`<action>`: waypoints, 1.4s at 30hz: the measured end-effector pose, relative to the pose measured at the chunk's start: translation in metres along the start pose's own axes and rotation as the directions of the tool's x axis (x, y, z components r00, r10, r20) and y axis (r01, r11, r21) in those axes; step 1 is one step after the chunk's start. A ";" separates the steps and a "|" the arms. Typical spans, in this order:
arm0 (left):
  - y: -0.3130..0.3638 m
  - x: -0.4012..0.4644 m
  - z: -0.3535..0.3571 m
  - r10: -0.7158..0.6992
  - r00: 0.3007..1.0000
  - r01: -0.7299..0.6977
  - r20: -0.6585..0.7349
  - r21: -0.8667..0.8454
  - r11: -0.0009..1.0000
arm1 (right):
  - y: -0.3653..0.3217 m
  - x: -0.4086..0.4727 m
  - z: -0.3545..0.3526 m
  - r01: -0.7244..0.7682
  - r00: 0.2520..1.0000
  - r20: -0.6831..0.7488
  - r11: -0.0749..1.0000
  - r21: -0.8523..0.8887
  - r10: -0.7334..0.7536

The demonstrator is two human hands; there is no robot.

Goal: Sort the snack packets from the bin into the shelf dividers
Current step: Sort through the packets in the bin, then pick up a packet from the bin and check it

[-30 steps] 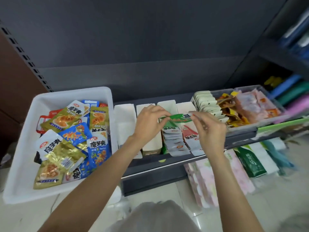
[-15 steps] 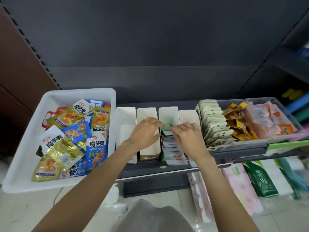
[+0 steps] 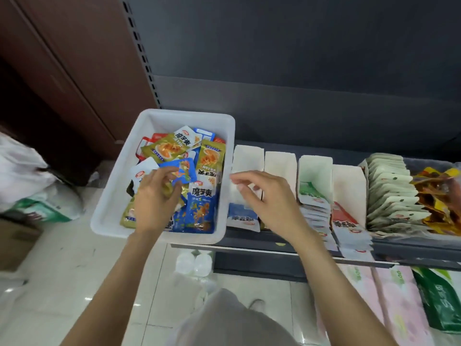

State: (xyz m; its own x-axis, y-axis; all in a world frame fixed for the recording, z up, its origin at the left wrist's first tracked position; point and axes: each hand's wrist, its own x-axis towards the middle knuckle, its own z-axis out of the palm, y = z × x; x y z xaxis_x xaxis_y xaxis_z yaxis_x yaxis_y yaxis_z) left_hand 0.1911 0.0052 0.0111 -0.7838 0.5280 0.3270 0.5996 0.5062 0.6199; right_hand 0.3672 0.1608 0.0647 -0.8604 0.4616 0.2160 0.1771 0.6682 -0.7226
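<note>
The white bin (image 3: pixel 104 216) sits at centre left of the frame, heaped with gold, blue and white packets (image 3: pixel 199 196). The left hand (image 3: pixel 156 198) is inside it, fingers curled among the packets around a small blue one (image 3: pixel 183 171). The right hand (image 3: pixel 264 196) hovers just right of the bin, fingers loosely spread, holding nothing. Right of it stand 4 white dividers (image 3: pixel 315 168) on the shelf (image 3: pixel 249 239), some with packets at their front.

Shelf (image 3: pixel 287 243) bears bin (image 3: pixel 117 196), dividers (image 3: pixel 315 171)
</note>
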 end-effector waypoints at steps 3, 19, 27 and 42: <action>-0.042 0.007 -0.014 -0.151 0.982 0.126 0.109 0.212 0.969 | -0.013 0.037 0.052 0.016 0.989 0.150 1.000 0.018 -0.019; -0.079 0.016 -0.022 -0.445 0.862 0.500 0.241 -0.266 0.824 | -0.042 0.076 0.203 0.070 0.953 0.284 0.837 -0.542 0.104; -0.051 0.018 -0.031 -0.403 0.884 0.462 0.235 -0.560 0.687 | -0.028 0.069 0.143 -0.504 0.847 0.094 0.733 0.457 0.524; 0.065 0.019 0.007 0.295 0.823 -0.011 0.485 -0.506 0.862 | -0.007 -0.003 -0.019 -0.216 0.880 -0.295 0.868 0.447 0.371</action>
State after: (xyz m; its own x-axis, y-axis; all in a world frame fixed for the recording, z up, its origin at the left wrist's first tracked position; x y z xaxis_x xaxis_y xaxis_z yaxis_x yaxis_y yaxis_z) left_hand 0.2168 0.0526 0.0530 -0.3894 0.9149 0.1060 0.4439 0.0856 0.8920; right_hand 0.3779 0.1654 0.0817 -0.5509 0.8266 0.1156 0.1257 0.2190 -0.9676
